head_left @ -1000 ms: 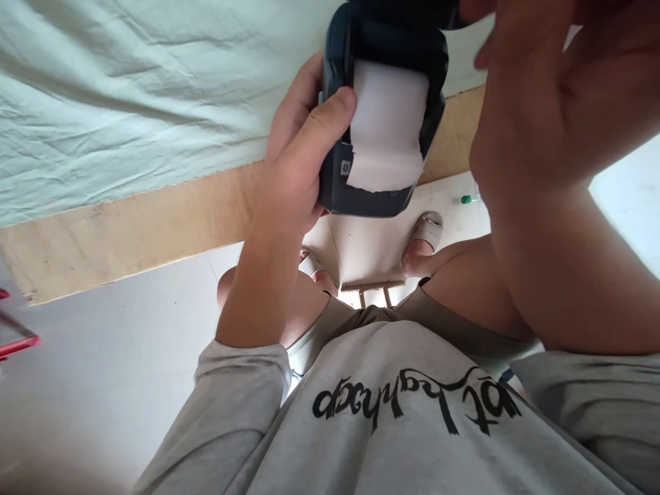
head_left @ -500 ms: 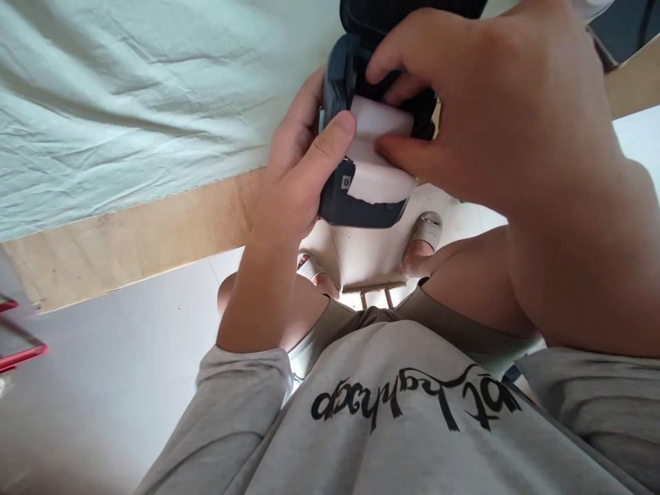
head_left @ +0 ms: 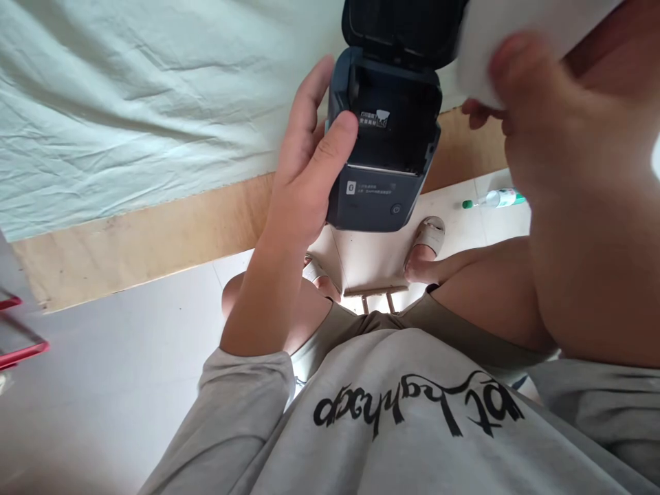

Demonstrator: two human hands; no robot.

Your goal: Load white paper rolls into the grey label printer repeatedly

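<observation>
Bed sheet: pale green sheet (head_left: 128, 89) fills the upper left, lying on a wooden board (head_left: 155, 227) whose edge runs across in front of me.

My body: grey sleeves and printed shirt (head_left: 412, 419) at the bottom, my knees and sandalled feet below the work, over a white floor (head_left: 103, 357).

Printer: the small dark label printer (head_left: 384, 148) sits above my lap, just off the board's edge, its long axis running away from me, lid (head_left: 402, 24) swung up and open at the far end. The paper bay (head_left: 392, 130) behind the front panel shows bare, no roll in it.

Left hand: my left hand (head_left: 304, 185) grips the printer from its left side, thumb (head_left: 335, 141) across the front left corner of the bay, fingers wrapped behind. Closed firmly on the body.

Right hand: my right hand (head_left: 557, 124) is up and to the right of the printer, apart from it, blurred. It is closed around the white paper roll (head_left: 510, 34), fingers curled over it.

Key relation: the open bay lies to the left of and below the roll; the right hand is the one carrying paper, the left only steadies.

Small things: a green-capped pen (head_left: 489, 200) lies on the floor to the right; a red-edged object (head_left: 20, 344) at the far left.
</observation>
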